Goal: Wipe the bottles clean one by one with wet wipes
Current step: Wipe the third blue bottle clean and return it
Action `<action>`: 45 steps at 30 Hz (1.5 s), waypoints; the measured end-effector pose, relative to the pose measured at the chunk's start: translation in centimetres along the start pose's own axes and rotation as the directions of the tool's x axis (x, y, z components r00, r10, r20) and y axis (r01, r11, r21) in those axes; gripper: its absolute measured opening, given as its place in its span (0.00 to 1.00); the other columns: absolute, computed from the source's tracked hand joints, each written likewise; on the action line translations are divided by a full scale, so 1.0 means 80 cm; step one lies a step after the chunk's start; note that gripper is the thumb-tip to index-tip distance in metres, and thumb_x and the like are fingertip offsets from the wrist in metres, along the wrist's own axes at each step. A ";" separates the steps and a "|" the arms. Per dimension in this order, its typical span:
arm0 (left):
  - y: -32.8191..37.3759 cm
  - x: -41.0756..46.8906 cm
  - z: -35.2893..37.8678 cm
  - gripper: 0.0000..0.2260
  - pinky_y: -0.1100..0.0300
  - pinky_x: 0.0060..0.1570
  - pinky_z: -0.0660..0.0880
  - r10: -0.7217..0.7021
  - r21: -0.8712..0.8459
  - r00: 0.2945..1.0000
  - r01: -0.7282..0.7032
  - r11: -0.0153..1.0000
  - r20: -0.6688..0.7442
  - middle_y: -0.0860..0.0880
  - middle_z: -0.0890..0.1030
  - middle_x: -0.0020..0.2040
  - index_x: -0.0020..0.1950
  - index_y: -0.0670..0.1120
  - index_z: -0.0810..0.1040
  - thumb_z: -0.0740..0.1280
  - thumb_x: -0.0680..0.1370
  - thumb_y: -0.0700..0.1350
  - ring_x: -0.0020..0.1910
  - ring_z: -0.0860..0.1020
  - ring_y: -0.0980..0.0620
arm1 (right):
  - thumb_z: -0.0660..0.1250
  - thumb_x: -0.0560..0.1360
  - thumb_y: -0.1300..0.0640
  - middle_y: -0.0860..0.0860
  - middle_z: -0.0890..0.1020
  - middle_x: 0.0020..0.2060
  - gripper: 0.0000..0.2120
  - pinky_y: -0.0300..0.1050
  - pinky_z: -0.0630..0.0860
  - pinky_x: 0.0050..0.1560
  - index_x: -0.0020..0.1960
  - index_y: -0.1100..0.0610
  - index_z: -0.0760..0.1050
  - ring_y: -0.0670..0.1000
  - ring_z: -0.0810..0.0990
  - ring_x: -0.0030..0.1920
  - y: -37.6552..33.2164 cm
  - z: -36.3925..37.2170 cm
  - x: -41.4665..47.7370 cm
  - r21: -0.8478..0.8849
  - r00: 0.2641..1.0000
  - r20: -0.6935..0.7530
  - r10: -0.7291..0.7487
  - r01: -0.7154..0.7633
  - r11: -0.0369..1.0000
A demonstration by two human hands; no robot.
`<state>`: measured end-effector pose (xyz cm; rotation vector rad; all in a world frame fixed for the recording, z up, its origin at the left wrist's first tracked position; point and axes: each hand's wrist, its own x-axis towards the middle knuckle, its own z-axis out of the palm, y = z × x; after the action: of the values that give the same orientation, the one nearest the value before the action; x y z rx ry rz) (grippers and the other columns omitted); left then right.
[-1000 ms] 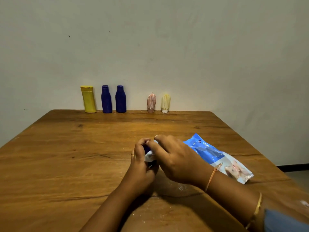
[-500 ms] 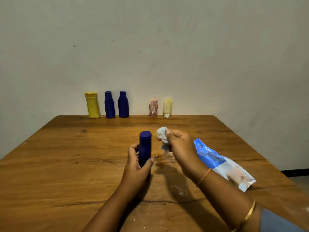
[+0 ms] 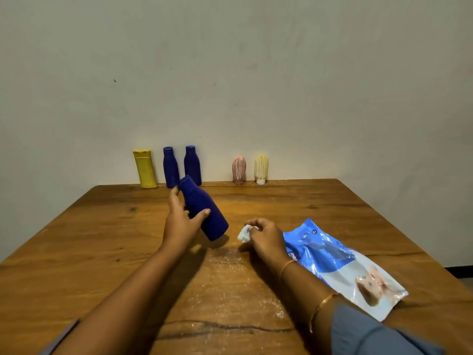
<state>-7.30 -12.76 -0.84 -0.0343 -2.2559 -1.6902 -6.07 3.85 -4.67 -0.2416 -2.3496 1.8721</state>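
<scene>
My left hand (image 3: pixel 182 218) grips a dark blue bottle (image 3: pixel 204 212), lifted off the wooden table (image 3: pixel 102 239) and tilted with its cap toward the wall. My right hand (image 3: pixel 266 235) rests low near the table and pinches a crumpled white wet wipe (image 3: pixel 244 234), a little to the right of the bottle's base. Along the wall stand a yellow bottle (image 3: pixel 145 169), two more dark blue bottles (image 3: pixel 171 167) (image 3: pixel 192 163), a pink striped bottle (image 3: pixel 239 170) and a pale yellow striped bottle (image 3: pixel 261 169).
A blue and white wet wipe pack (image 3: pixel 343 267) lies flat on the table just right of my right hand. A damp, speckled patch (image 3: pixel 225 275) marks the wood between my forearms. The table's right edge runs close behind the pack.
My left hand has lifted the blue bottle from upright and carried it away toward the row, tilting it. My right hand has dropped with the wipe down toward the table.
</scene>
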 end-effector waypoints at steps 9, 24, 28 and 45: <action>-0.006 0.120 0.007 0.37 0.47 0.53 0.79 0.261 0.297 0.961 -0.276 0.914 0.091 0.45 0.69 0.66 0.70 0.56 0.57 0.74 0.70 0.39 0.56 0.75 0.49 | 0.59 0.75 0.64 0.52 0.81 0.45 0.09 0.37 0.75 0.42 0.49 0.57 0.78 0.49 0.78 0.46 0.006 0.018 0.071 -0.119 0.999 -0.042 -0.029 0.024 0.993; -0.025 0.282 0.068 0.22 0.56 0.54 0.75 0.318 0.532 0.904 -0.425 0.732 0.285 0.44 0.68 0.65 0.66 0.53 0.66 0.66 0.76 0.35 0.61 0.73 0.44 | 0.62 0.74 0.64 0.51 0.81 0.36 0.09 0.35 0.70 0.36 0.37 0.56 0.77 0.47 0.77 0.38 0.041 0.026 0.104 -0.143 0.967 -0.188 -0.170 0.144 0.979; -0.026 0.309 0.082 0.23 0.57 0.51 0.76 0.284 0.523 0.906 -0.414 0.745 0.314 0.43 0.67 0.66 0.66 0.52 0.64 0.65 0.76 0.34 0.60 0.73 0.43 | 0.62 0.73 0.65 0.49 0.80 0.33 0.09 0.32 0.69 0.35 0.36 0.58 0.77 0.44 0.76 0.35 0.042 0.027 0.106 -0.155 0.961 -0.191 -0.198 0.170 0.973; -0.029 0.337 0.101 0.26 0.57 0.56 0.73 0.218 0.527 0.917 -0.373 0.764 0.333 0.43 0.62 0.70 0.70 0.49 0.64 0.66 0.75 0.32 0.65 0.69 0.43 | 0.62 0.73 0.64 0.49 0.80 0.35 0.10 0.37 0.72 0.37 0.36 0.56 0.77 0.45 0.77 0.37 0.041 0.027 0.107 -0.138 0.965 -0.184 -0.186 0.162 0.977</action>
<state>-35.24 -10.48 2.24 -0.4691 -2.6876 -0.8140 -14.72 4.22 -8.32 -0.2128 -2.2725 1.5527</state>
